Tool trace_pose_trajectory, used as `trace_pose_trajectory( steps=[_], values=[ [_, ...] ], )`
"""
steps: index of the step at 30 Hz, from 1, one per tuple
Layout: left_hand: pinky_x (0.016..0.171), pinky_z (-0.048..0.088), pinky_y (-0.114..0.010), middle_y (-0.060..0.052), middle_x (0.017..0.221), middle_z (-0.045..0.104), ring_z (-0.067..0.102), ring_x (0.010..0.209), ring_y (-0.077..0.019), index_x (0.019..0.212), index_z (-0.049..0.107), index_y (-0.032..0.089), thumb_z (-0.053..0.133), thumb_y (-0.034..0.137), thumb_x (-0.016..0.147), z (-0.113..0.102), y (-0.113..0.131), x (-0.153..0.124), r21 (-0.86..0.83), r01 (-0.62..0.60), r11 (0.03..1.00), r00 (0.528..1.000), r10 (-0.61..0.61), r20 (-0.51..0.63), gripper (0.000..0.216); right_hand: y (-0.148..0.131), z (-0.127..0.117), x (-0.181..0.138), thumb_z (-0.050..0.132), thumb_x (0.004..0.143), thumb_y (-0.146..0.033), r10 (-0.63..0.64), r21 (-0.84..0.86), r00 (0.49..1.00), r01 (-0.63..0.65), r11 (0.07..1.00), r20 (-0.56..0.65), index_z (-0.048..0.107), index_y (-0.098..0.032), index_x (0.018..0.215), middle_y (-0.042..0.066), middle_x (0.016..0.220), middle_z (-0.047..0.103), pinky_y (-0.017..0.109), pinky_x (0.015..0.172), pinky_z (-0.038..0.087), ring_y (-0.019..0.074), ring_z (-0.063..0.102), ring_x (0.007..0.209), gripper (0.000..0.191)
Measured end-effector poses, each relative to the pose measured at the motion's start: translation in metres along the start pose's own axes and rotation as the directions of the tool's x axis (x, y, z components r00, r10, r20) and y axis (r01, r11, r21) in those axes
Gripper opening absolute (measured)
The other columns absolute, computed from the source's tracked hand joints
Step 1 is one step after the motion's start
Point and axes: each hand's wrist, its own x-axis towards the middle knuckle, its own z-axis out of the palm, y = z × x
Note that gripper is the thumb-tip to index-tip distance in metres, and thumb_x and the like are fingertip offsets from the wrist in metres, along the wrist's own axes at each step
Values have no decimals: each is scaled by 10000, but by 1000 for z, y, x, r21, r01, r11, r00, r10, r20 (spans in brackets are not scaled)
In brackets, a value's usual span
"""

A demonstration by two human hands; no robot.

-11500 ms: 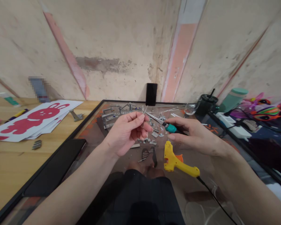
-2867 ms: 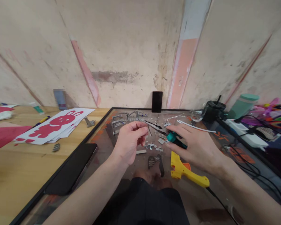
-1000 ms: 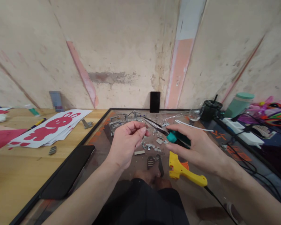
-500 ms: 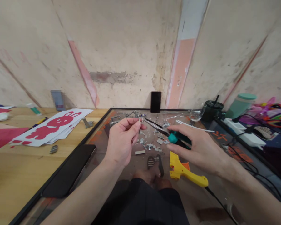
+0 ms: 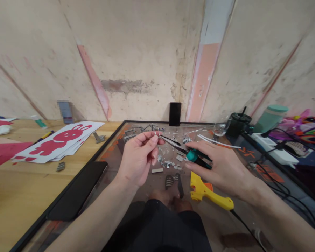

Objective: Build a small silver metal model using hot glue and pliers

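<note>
Over the glass tabletop, my left hand (image 5: 139, 154) pinches a tiny bent silver metal piece (image 5: 157, 133) between thumb and forefinger. Two thin prongs of it stick up past the fingertips; the rest is hidden. My right hand (image 5: 220, 164) is wrapped round the teal-and-black handles of long-nose pliers (image 5: 192, 155). The pliers' jaws point left and reach the small piece at my left fingertips; whether they grip it I cannot tell. Below and behind the hands lie scattered silver scraps (image 5: 168, 163) and a small flat strip (image 5: 157, 170).
A yellow glue gun (image 5: 210, 194) with a cord lies below my right hand. A black phone (image 5: 78, 190) lies at left; another phone (image 5: 175, 114) leans on the wall. Rabbit cut-out sheets (image 5: 60, 141) are on the wooden table. A glass (image 5: 219, 127) and power strip (image 5: 274, 148) stand at right.
The pliers and my right hand have shifted slightly left, bringing the jaw tips in against the small metal piece. My left hand has stayed nearly in place.
</note>
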Motion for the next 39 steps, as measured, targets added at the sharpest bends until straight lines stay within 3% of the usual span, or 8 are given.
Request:
trace_pose_trajectory(
  steps=[11,23,34,39],
  values=[
    [296,224,-128,16,600,623,372,284,5,813,621,143,646,167,697,-2,-2,1,120,-39,992,999,37,20,121,3,-1,1,558,787,-349,-11,-53,1000,11,999,0,587,-202,1085,81,1049,672,406,745,525,253,650,874,333],
    [311,226,-104,15,578,606,366,280,22,712,561,112,628,124,702,-2,-1,1,-33,58,998,998,-57,28,69,2,-3,1,557,795,-339,-34,-52,999,35,998,12,576,-190,1101,78,1032,669,378,741,523,242,646,876,341],
    [331,165,-113,5,561,606,308,279,37,700,560,108,618,112,706,-1,0,0,-24,20,1000,1000,-20,17,58,2,-4,1,560,794,-321,-56,-37,998,57,998,29,579,-180,1101,85,1036,661,412,768,513,251,641,882,339],
    [334,161,-117,11,554,598,310,290,34,692,562,111,622,110,702,-3,2,1,-30,11,999,1000,-10,14,61,3,-6,0,573,781,-314,-37,72,998,33,997,55,578,-192,1096,59,1045,659,387,783,502,230,629,906,338]
  ],
)
